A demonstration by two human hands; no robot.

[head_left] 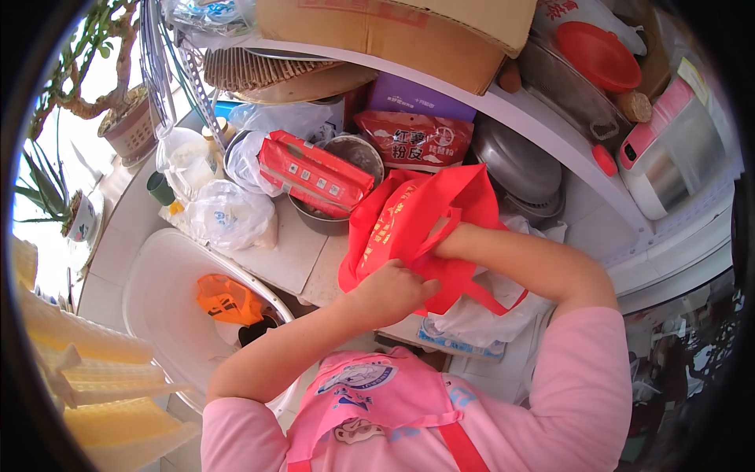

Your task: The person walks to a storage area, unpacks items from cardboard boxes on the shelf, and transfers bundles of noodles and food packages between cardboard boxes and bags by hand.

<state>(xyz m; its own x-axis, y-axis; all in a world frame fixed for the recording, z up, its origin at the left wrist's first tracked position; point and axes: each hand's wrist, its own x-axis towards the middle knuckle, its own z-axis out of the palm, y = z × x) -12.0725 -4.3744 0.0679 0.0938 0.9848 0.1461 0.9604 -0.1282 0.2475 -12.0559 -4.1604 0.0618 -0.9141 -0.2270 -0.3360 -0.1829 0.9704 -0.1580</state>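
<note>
A red cloth bag (429,208) with yellow lettering stands on the low shelf in front of me, its handles hanging loose. My left hand (397,293) is closed on the near edge of this bag, fingers curled. Into its opening reaches my right hand (450,238); the fabric hides the fingers, and whatever they touch cannot be seen. Beside the bag on the left, a red packet (314,175) lies across a metal pot (354,153). A red bag of starch sheets (414,140) stands just behind.
A white tub (145,291) holding an orange bag (228,300) is at lower left. Overhead runs a white shelf (586,138) with a cardboard box (393,43). A grey lidded pot (519,161) stands right, plastic bags (228,212) left. A yellow cloth (118,401) hangs nearby.
</note>
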